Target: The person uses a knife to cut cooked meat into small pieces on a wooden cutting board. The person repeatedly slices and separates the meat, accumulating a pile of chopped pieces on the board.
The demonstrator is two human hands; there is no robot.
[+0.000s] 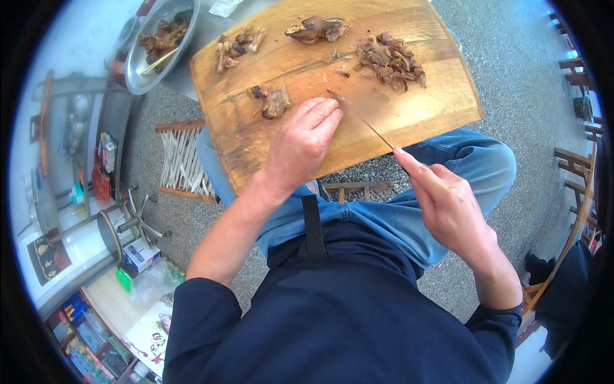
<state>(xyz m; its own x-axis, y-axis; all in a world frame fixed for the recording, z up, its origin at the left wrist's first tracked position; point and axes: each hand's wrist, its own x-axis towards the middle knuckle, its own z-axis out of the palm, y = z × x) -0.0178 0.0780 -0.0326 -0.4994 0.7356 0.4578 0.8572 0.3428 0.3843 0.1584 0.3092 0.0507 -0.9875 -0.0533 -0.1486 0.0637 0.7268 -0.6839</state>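
A wooden cutting board (pixel 249 129) lies before me at knee height. My right hand (pixel 443 204) grips a knife (pixel 379 133), whose thin blade edge points up and left across the board. My left hand (pixel 309 139) rests on the board with bent fingers, its fingertips against a small dark piece of meat (pixel 337 96) by the knife's tip. Left of that hand lies a bony meat piece (pixel 276 102). A heap of chopped meat (pixel 391 61) sits at the board's right, a larger meat chunk (pixel 319 30) at the far middle, and several bones (pixel 237 47) at the far left.
Beyond the board's left corner, a metal bowl (pixel 136 79) holds more meat and wooden chopsticks (pixel 160 61). A folding stool with a woven seat (pixel 184 161) stands at the left on the speckled floor (pixel 499 72). Wooden chairs (pixel 573 168) line the right side.
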